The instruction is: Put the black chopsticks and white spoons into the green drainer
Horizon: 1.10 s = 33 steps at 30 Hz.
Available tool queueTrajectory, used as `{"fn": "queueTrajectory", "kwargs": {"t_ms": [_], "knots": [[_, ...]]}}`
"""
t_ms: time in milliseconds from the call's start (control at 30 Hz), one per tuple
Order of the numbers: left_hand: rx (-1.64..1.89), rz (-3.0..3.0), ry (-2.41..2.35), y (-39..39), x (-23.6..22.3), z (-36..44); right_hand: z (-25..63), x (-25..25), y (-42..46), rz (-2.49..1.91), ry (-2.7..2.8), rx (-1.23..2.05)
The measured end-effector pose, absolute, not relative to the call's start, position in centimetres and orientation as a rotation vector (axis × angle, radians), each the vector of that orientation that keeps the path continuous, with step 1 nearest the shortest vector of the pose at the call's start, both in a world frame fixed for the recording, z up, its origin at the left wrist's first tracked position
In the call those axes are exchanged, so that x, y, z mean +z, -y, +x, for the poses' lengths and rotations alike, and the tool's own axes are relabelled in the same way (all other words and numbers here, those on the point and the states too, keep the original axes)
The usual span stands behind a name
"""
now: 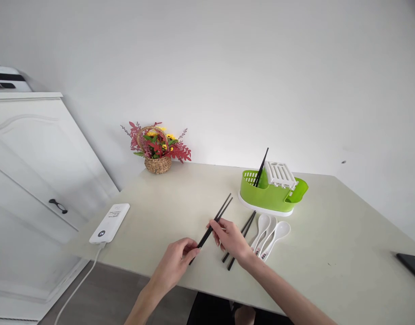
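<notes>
A pair of black chopsticks (205, 238) is held at a slant over the front of the table. My left hand (176, 260) pinches their lower part, and my right hand (228, 235) grips them higher up, with the thin tips pointing away from me. Another pair of black chopsticks (232, 262) lies on the table, partly hidden behind my right hand. Beside it are three white spoons (270, 232), bowls facing away. Farther back stands a green utensil holder (266, 195) with a white slotted top; black chopsticks (260, 168) lean upright in its left compartment.
A wicker basket of artificial flowers (158, 164) stands by the wall at the back left. On the table's left edge lies a white power bank (110, 222) with a cable hanging down. A white cabinet (34, 180) adjoins the left side. Part of a dark device (412, 265) shows far right.
</notes>
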<state>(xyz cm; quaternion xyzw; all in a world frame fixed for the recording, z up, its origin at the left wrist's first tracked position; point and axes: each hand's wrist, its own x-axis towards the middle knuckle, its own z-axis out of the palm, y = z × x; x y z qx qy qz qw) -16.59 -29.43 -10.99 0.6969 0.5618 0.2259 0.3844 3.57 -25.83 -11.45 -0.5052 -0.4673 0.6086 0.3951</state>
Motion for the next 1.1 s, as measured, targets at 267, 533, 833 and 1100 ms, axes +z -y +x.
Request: {"fn": "queueTrajectory", "kwargs": {"t_ms": [267,533,833,1100], "knots": [[0.716,1.81,-1.204,28.2,-11.3,-14.9,6.1,-6.6,27.1,-1.107,1.951,0.982],[0.76,1.682,-1.22,27.0,-12.2,-14.6,6.6,-4.9,27.7,-1.059,2.02,0.771],[0.776,1.692,-1.175,26.9,-13.0,-14.0,6.9,-3.7,28.0,-1.028,1.982,0.614],[0.782,1.6,-1.148,26.6,-14.3,-14.3,7.6,-3.7,28.2,-1.026,1.988,0.617]]}}
